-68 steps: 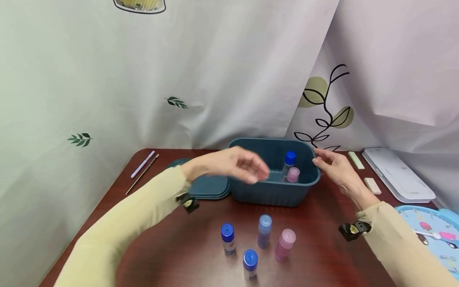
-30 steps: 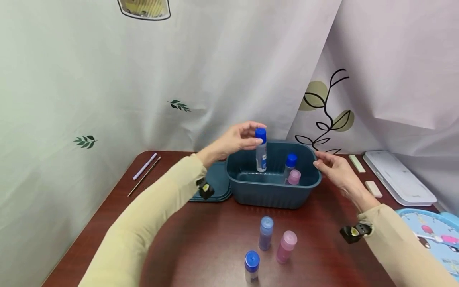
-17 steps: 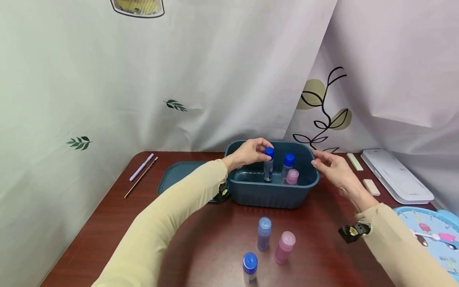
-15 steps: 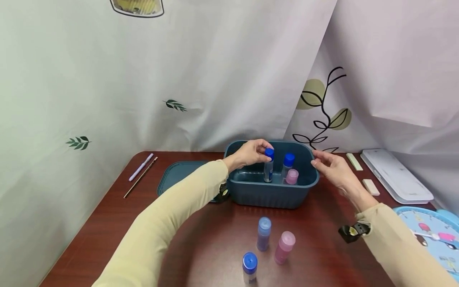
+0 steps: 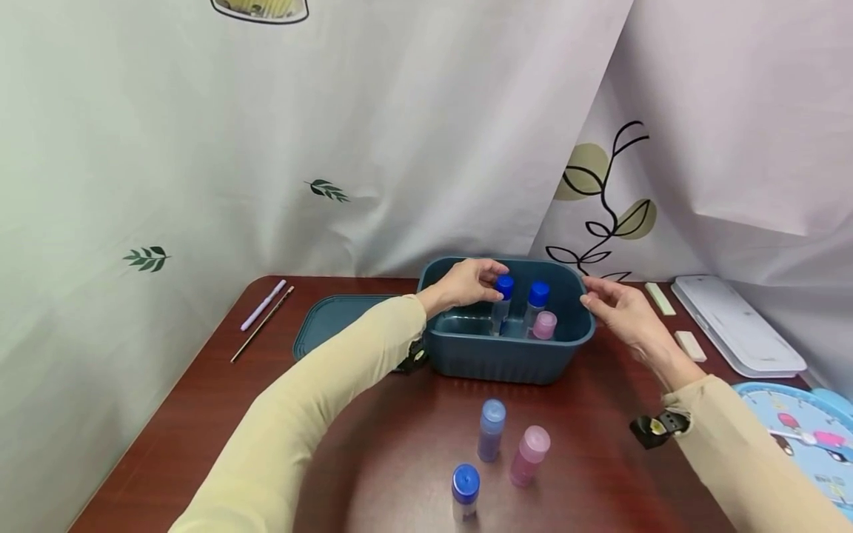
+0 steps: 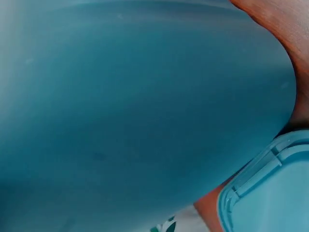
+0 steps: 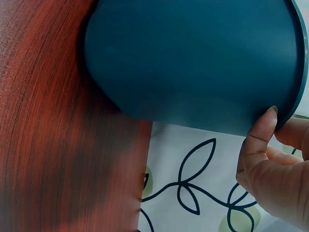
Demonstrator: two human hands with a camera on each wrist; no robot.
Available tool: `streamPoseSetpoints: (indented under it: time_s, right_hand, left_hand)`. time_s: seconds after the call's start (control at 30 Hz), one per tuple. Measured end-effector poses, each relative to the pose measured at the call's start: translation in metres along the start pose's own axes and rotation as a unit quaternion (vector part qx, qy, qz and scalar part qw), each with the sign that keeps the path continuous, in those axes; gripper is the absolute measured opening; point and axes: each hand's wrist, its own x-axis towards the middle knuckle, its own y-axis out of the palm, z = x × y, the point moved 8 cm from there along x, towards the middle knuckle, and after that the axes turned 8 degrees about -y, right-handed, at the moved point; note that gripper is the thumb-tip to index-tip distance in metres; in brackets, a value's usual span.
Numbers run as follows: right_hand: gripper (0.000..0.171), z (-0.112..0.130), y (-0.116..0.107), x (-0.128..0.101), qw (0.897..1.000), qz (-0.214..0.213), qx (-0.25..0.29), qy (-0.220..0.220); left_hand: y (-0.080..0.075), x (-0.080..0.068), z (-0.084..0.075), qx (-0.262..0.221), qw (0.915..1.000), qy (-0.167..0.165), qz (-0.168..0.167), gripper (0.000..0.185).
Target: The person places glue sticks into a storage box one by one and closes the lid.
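Note:
A dark teal bin (image 5: 506,354) stands at the back of the brown table (image 5: 360,414). My left hand (image 5: 492,283) reaches into it and pinches the cap of a clear blue-capped bottle (image 5: 503,289), upright beside another blue-capped bottle (image 5: 537,295) and a pink-capped bottle (image 5: 545,324). My right hand (image 5: 595,297) holds the bin's right rim. In the right wrist view its thumb (image 7: 260,140) presses the bin's outer wall (image 7: 193,63). The bin's wall (image 6: 135,111) fills the left wrist view; the left hand is not seen there.
Three bottles stand in front of the bin: light blue (image 5: 491,429), pink (image 5: 529,454), blue-capped (image 5: 465,488). The bin's lid (image 5: 333,322) lies left of it, with two pens (image 5: 263,309) beyond. A white tray (image 5: 736,326) and a clock (image 5: 800,437) are at the right.
My left hand has carried the blue-capped bottle from above the bin down into it, beside the other two bottles. My right hand has stayed on the rim.

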Motion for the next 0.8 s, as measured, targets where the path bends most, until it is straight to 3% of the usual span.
streamPoseSetpoints:
  time_s: [0.1,0.17,0.23,0.33,0.5,0.57,0.63,0.7,0.8]
  right_hand:
    - [0.051,0.0,0.0,0.0,1.0,0.001,-0.002,0.0]
    - [0.05,0.0,0.0,0.0,1.0,0.001,-0.003,-0.002]
    - [0.05,0.0,-0.001,0.0,1.0,0.002,-0.004,-0.003]
    - [0.051,0.0,-0.002,0.001,1.0,0.004,-0.003,-0.005]
    - [0.051,0.001,-0.003,0.001,1.0,0.003,0.004,0.0]
    - [0.051,0.001,-0.004,0.001,1.0,0.001,0.004,0.003]
    - [0.052,0.001,-0.004,0.001,1.0,0.0,0.003,0.004]
    - [0.052,0.0,-0.003,0.001,1.0,0.001,0.0,0.005]
    - [0.051,-0.001,-0.001,0.001,1.0,0.003,-0.003,0.005]
  left_hand:
    - [-0.01,-0.012,-0.006,0.001,0.9997,0.022,0.002,0.047]
    - [-0.017,-0.026,-0.012,-0.034,0.9981,0.048,0.017,0.044]
    - [-0.022,-0.045,-0.018,-0.096,0.9913,0.075,0.05,0.039]
    - [-0.021,-0.082,-0.024,-0.172,0.9699,0.116,0.127,0.03]
    - [0.011,-0.144,-0.023,-0.196,0.9207,0.166,0.294,0.03]
    - [0.027,-0.163,-0.019,-0.2,0.8965,0.17,0.357,0.034]
    - [0.043,-0.176,-0.012,-0.201,0.8786,0.157,0.404,0.036]
    - [0.055,-0.185,-0.005,-0.188,0.8704,0.148,0.431,0.037]
    - [0.071,-0.193,0.005,-0.164,0.8692,0.129,0.448,0.04]
